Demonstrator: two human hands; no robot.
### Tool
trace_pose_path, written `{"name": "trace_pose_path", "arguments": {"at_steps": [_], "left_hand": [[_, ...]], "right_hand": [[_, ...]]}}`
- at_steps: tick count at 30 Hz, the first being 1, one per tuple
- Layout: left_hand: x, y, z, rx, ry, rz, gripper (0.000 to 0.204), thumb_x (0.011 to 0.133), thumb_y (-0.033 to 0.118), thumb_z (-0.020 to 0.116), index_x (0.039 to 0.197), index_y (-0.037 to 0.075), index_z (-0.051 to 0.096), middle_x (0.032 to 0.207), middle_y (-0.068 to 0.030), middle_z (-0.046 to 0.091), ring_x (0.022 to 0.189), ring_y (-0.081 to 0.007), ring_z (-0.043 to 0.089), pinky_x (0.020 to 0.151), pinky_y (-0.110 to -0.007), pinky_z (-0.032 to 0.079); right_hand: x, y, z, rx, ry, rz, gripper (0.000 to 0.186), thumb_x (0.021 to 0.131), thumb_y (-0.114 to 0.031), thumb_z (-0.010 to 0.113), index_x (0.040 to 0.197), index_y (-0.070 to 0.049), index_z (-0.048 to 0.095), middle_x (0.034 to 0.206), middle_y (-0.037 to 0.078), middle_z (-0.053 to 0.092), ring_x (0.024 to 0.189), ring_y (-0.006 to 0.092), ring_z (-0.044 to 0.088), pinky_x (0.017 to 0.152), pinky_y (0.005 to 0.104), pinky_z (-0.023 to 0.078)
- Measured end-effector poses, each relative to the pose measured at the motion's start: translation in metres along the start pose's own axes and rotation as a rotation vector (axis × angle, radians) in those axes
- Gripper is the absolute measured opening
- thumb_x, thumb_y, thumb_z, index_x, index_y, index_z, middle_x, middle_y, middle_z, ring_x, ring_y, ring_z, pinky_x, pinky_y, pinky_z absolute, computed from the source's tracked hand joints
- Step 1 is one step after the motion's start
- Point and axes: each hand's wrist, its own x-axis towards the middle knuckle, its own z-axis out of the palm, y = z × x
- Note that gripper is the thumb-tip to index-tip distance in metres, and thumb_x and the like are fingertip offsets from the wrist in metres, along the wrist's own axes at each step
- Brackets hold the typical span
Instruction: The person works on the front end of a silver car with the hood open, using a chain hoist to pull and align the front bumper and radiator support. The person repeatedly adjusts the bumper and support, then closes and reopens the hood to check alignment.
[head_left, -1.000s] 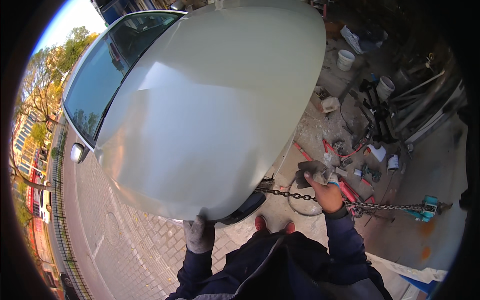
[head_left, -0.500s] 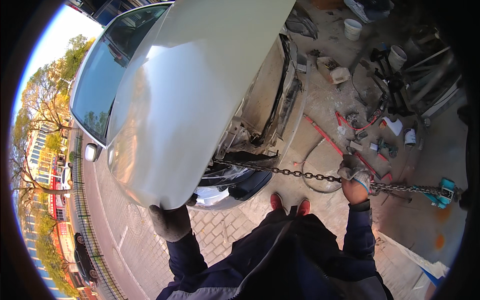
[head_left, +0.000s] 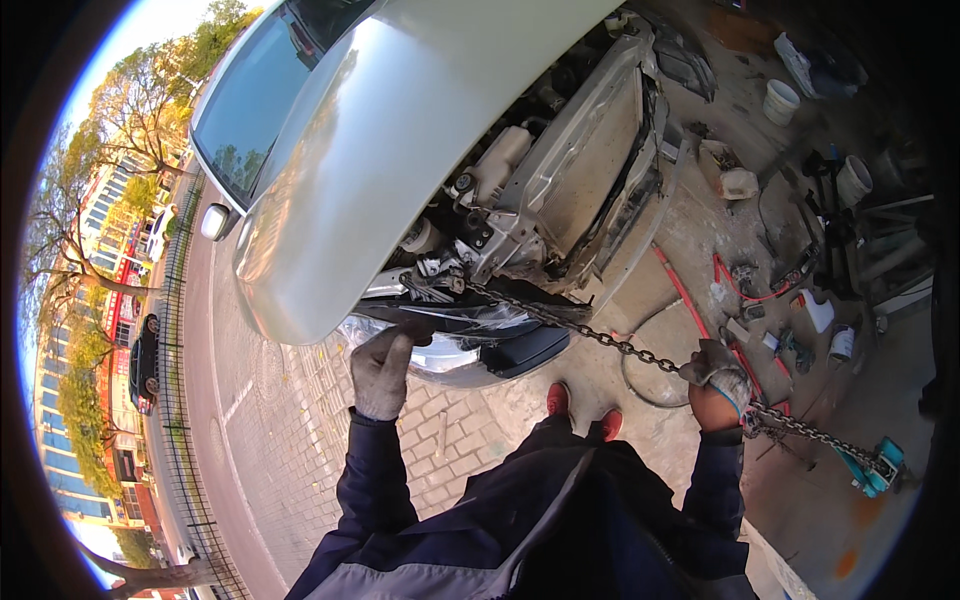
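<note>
My right hand point(head_left: 716, 372), in a grey glove, is closed around a dark metal chain point(head_left: 625, 347). The chain stretches from the car's exposed front structure point(head_left: 470, 283) past my hand to a teal metal device point(head_left: 877, 468) at the right. My left hand point(head_left: 380, 375), also gloved, hovers by the headlight point(head_left: 440, 357), below the front corner of the silver hood point(head_left: 350, 190). Its fingers are loosely bent, the thumb stands apart, and nothing shows in them. The hood is raised, with a white plastic tank point(head_left: 500, 160) and radiator panel point(head_left: 585, 170) visible under it.
My red shoes point(head_left: 558, 398) stand where paving bricks point(head_left: 440, 440) meet concrete. Red bars point(head_left: 680, 290), a hose, buckets point(head_left: 780, 102) and loose tools litter the floor at right. A railing point(head_left: 175, 400) and parked cars point(head_left: 145, 365) lie at far left.
My left hand has come off the hood's front corner and moved right. More of the engine bay shows under the hood. My right hand keeps hold of the chain as the view shifts.
</note>
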Motion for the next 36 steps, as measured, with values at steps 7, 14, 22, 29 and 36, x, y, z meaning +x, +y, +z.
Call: {"name": "trace_pose_path", "arguments": {"at_steps": [7, 14, 22, 29, 36], "left_hand": [[-0.028, -0.058, 0.030, 0.525, -0.236, -0.115, 0.039, 0.102, 0.033, 0.069, 0.123, 0.001, 0.077, 0.118, -0.0222, 0.078, 0.108, -0.0323, 0.076, 0.096, -0.042, 0.058], [-0.045, -0.083, 0.054, 0.512, -0.320, -0.147, 0.044, 0.102, 0.037, 0.068, 0.128, 0.002, 0.075, 0.122, -0.0221, 0.076, 0.111, -0.0355, 0.074, 0.097, -0.043, 0.058], [-0.051, -0.104, 0.079, 0.616, -0.472, 0.022, 0.046, 0.105, 0.044, 0.063, 0.126, 0.006, 0.076, 0.130, -0.0206, 0.073, 0.123, -0.0376, 0.068, 0.108, -0.046, 0.053], [-0.059, -0.102, 0.095, 0.646, -0.599, -0.030, 0.049, 0.105, 0.048, 0.059, 0.128, 0.007, 0.075, 0.125, -0.0206, 0.075, 0.116, -0.0378, 0.071, 0.105, -0.047, 0.054], [-0.042, -0.095, 0.097, 0.597, -0.539, 0.054, 0.041, 0.104, 0.037, 0.065, 0.127, 0.004, 0.075, 0.123, -0.0214, 0.075, 0.116, -0.0380, 0.071, 0.103, -0.045, 0.056]], "right_hand": [[-0.001, -0.005, -0.004, 0.018, -0.023, -0.043, 0.022, 0.095, -0.020, 0.072, 0.107, -0.003, 0.076, 0.099, 0.021, 0.075, 0.093, 0.0418, 0.072, 0.081, 0.0491, 0.057], [-0.001, -0.005, -0.005, 0.020, -0.034, -0.091, 0.021, 0.099, -0.022, 0.068, 0.106, -0.004, 0.076, 0.095, 0.021, 0.074, 0.090, 0.0412, 0.072, 0.078, 0.0492, 0.056], [-0.005, -0.001, -0.006, -0.002, -0.008, -0.117, 0.021, 0.099, -0.023, 0.067, 0.107, -0.005, 0.076, 0.095, 0.020, 0.074, 0.089, 0.0414, 0.072, 0.078, 0.0499, 0.056], [-0.006, 0.005, -0.001, 0.022, -0.006, -0.097, 0.023, 0.099, -0.023, 0.068, 0.108, -0.004, 0.076, 0.096, 0.020, 0.074, 0.091, 0.0413, 0.072, 0.080, 0.0502, 0.057], [-0.003, 0.003, -0.005, -0.007, -0.027, -0.092, 0.022, 0.096, -0.021, 0.071, 0.107, -0.003, 0.076, 0.096, 0.020, 0.075, 0.091, 0.0416, 0.072, 0.079, 0.0499, 0.057]]}}
